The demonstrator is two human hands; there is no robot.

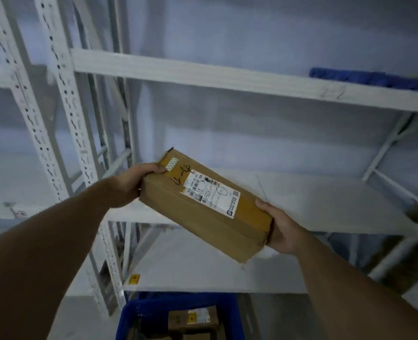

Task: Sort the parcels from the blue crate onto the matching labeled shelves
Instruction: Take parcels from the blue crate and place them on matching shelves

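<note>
Mid-sort: my left hand [132, 182] and right hand [280, 229] each grip an end of the cardboard parcel [203, 207], held tilted before the white shelves [325, 204], above the blue crate [139, 315]. Next: read its label, choose the matching shelf.

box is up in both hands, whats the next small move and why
Probably ease the parcel forward and level it over the white shelf behind it: left hand and right hand grip its two ends, and it hangs tilted in the air before that shelf. No shelf label is readable here.
</note>
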